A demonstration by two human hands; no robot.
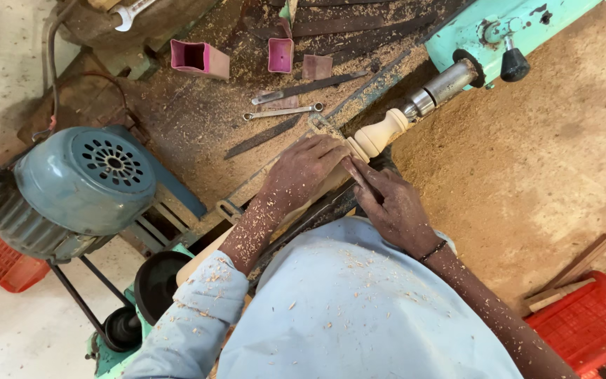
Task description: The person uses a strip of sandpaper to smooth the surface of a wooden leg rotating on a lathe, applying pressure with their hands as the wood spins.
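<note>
The turned wooden spindle [380, 133] sits mounted in the lathe [499, 31]. Left hand [303, 168] lies flat on it; right hand [387, 200] pinches alongside. Fingers may snag if rotation begins.

A: Views? 
B: One, head-worn, looking steeply down from just above the person's chest.
A: Range? 
B: Close. Hands [345, 186] mid-frame on the lathe [499, 35], which runs from lower left to upper right; motor [82, 186] at left.
</note>
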